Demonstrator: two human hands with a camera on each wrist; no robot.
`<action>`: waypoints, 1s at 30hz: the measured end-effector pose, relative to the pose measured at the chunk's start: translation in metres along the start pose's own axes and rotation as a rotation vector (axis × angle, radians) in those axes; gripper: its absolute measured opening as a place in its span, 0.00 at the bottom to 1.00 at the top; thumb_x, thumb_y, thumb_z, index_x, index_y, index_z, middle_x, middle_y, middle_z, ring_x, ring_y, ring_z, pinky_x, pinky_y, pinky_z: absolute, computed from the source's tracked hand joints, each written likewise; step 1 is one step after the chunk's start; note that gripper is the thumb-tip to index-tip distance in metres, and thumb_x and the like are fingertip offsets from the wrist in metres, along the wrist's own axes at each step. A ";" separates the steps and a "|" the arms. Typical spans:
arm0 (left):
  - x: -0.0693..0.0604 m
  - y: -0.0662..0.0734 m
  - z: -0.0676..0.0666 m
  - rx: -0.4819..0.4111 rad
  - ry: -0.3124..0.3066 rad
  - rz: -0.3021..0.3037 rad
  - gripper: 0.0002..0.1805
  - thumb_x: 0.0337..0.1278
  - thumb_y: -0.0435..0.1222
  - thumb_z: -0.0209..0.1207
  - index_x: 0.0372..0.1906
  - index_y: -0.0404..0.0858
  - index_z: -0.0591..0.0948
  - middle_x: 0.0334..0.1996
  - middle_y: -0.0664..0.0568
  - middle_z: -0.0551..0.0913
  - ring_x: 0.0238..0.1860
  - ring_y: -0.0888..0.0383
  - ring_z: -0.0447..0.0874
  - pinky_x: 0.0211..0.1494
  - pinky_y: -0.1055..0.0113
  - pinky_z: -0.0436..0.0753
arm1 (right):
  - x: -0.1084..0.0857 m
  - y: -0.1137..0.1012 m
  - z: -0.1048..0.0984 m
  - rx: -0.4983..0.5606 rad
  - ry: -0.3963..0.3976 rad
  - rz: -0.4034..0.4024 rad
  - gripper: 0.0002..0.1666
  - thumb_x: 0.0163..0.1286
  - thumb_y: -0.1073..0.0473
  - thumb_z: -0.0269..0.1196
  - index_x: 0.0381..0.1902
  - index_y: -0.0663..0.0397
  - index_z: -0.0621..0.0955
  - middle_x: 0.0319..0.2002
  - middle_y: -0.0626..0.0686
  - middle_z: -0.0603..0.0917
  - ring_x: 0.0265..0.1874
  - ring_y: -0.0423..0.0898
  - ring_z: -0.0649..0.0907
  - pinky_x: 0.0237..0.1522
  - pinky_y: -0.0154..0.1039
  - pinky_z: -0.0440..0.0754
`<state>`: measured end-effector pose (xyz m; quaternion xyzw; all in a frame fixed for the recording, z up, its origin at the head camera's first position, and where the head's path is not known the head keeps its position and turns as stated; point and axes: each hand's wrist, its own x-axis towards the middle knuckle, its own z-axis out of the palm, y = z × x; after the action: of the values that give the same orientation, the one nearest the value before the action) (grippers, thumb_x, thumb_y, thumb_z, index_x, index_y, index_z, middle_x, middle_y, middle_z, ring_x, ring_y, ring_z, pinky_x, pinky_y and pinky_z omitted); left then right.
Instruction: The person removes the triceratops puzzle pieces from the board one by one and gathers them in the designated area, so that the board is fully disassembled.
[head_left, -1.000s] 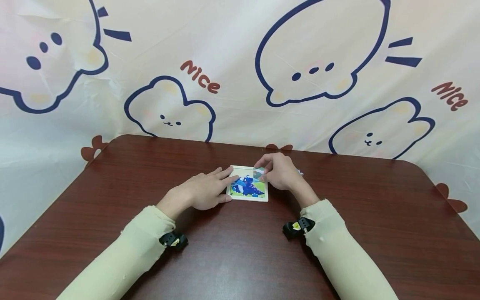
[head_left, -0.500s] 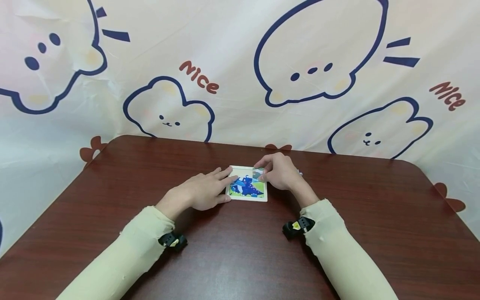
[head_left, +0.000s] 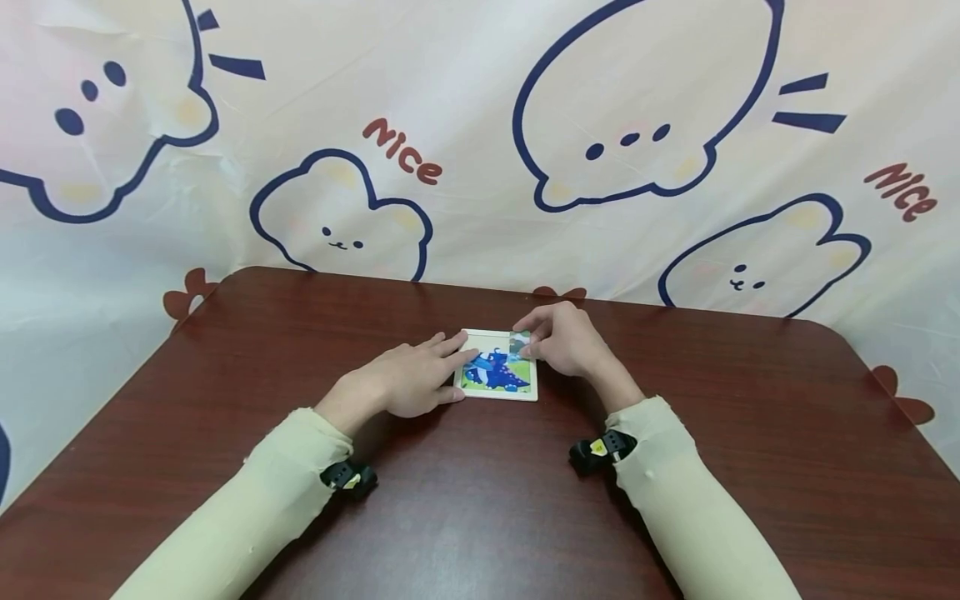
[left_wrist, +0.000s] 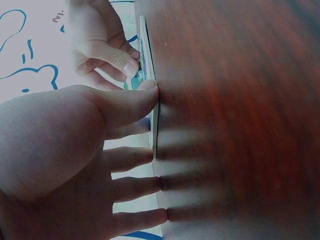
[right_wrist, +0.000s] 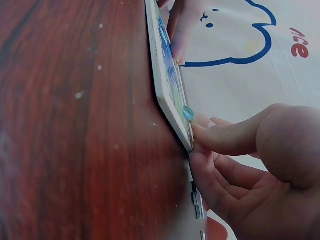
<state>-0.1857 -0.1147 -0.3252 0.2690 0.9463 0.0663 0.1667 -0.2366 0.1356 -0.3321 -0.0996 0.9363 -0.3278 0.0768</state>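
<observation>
Pale cloth with cartoon outlines hangs behind a dark red-brown desk. Puzzle tray lies flat toward the far side of the desk, between the two hands; blue dinosaur picture fills its near part, bare cream strip at upper left.

Left hand: fingers straight and spread at the tray's left edge, thumb at the near corner, one fingertip over the picture. Reads as steadying.

Right hand: thumb and fingers pinched on the corner piece at the tray's far right. Right wrist view shows its blue-green edge tipped up by the thumb; small flat pieces rest on the desk beyond.

Step in hand, as I judge it: seating that corner piece. Next move seems to call for squaring it to the rim and pressing it level, tray held still.

Against half a second ago: left hand and tray unchanged; right hand slightly further right, now hiding a pale bit formerly visible past it.
</observation>
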 end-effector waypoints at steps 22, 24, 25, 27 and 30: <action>0.001 -0.001 0.000 0.008 0.008 0.002 0.39 0.78 0.50 0.58 0.86 0.49 0.58 0.88 0.46 0.49 0.88 0.39 0.48 0.83 0.33 0.61 | -0.006 0.016 -0.043 0.140 0.006 0.070 0.19 0.74 0.62 0.69 0.61 0.48 0.86 0.52 0.60 0.85 0.48 0.56 0.84 0.48 0.44 0.87; 0.001 -0.001 0.000 0.009 0.010 0.004 0.39 0.78 0.50 0.58 0.86 0.48 0.59 0.88 0.46 0.49 0.87 0.39 0.49 0.83 0.33 0.62 | -0.007 0.020 -0.048 0.154 0.002 0.078 0.19 0.75 0.61 0.69 0.62 0.47 0.86 0.53 0.60 0.85 0.49 0.57 0.84 0.51 0.46 0.87; 0.000 -0.001 0.000 0.006 0.009 0.003 0.39 0.78 0.50 0.58 0.86 0.48 0.59 0.88 0.46 0.49 0.87 0.39 0.49 0.83 0.33 0.62 | -0.007 0.022 -0.051 0.156 0.001 0.082 0.19 0.75 0.61 0.68 0.62 0.47 0.85 0.53 0.60 0.85 0.50 0.57 0.84 0.52 0.46 0.87; 0.000 -0.001 0.000 0.003 0.008 0.004 0.39 0.78 0.50 0.58 0.86 0.49 0.59 0.88 0.46 0.49 0.87 0.39 0.48 0.82 0.33 0.61 | -0.008 0.025 -0.056 0.164 0.001 0.094 0.19 0.75 0.61 0.68 0.63 0.47 0.85 0.54 0.60 0.85 0.50 0.57 0.83 0.52 0.47 0.87; 0.000 -0.002 0.000 -0.005 0.007 0.005 0.39 0.78 0.50 0.57 0.86 0.49 0.59 0.88 0.46 0.49 0.88 0.39 0.48 0.82 0.31 0.61 | -0.010 0.032 -0.062 0.175 0.007 0.108 0.19 0.76 0.62 0.68 0.62 0.48 0.85 0.53 0.61 0.84 0.50 0.57 0.82 0.51 0.45 0.86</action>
<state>-0.1864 -0.1160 -0.3257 0.2709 0.9460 0.0700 0.1638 -0.2446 0.1995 -0.3030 -0.0407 0.9083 -0.4042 0.0997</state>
